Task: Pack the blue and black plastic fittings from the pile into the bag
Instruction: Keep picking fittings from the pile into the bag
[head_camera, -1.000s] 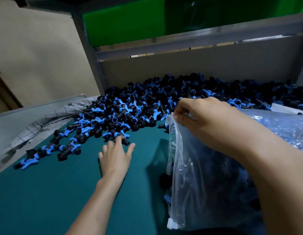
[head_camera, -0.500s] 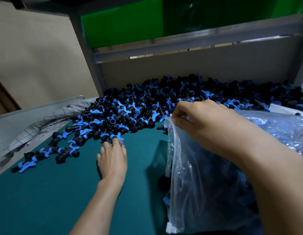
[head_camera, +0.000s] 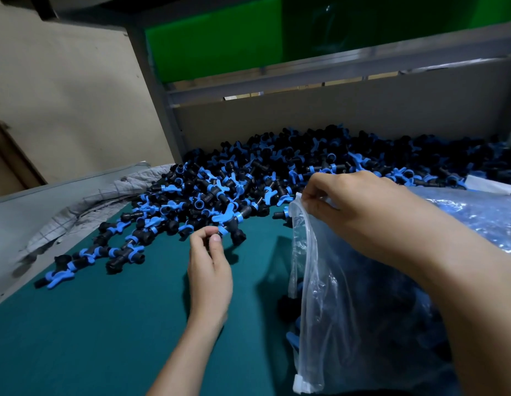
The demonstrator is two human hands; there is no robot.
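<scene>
Below green shelving [head_camera: 214, 44], fittings [head_camera: 248, 172] litter the teal mat [head_camera: 91, 338].

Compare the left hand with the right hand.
The left hand pinches a fitting at the near edge of the pile; the right hand pinches the bag rim. The left hand sits low over the mat; the right hand is raised, holding the bag up. Both grip with curled fingertips.

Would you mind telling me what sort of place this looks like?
Probably a packing bench in a small factory or workshop: a big pile of identical blue and black fittings on a teal mat, a clear zip bag part-filled with them, and a grey metal rack behind.
</scene>
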